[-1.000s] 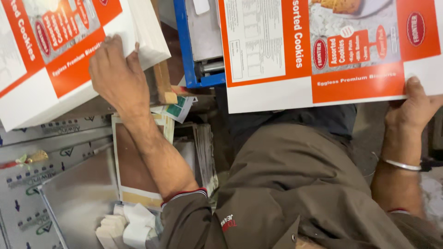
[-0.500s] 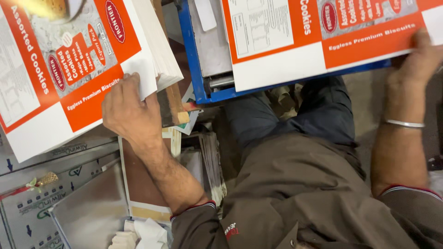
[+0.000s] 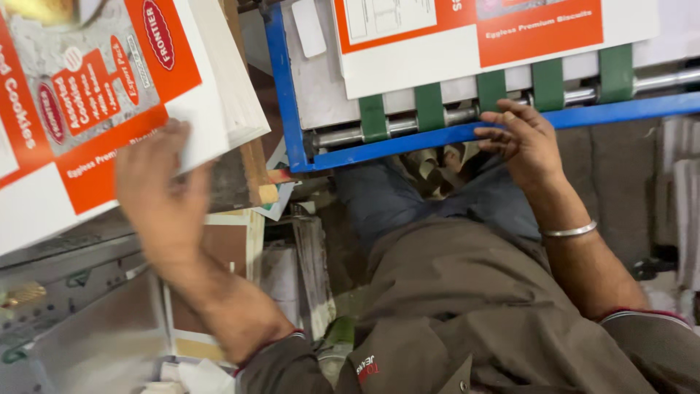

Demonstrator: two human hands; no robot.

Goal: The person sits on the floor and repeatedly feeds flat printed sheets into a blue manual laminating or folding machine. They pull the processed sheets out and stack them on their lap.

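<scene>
On the left I see my left hand (image 3: pixel 164 193) (blurred) pressed flat on a stack of printed cartons (image 3: pixel 109 109), orange, white and grey, fingers together. Half a second ago my right hand (image 3: pixel 521 138) held a carton sheet (image 3: pixel 474 36); that sheet now lies far on the blue-framed feeder (image 3: pixel 284 95), fingers spread loosely on its near rail.

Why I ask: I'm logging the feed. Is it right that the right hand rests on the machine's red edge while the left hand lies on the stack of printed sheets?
Not quite. In the head view the machine's edge under the right hand is blue, not red. The left hand does lie on the stack of printed sheets.
</scene>
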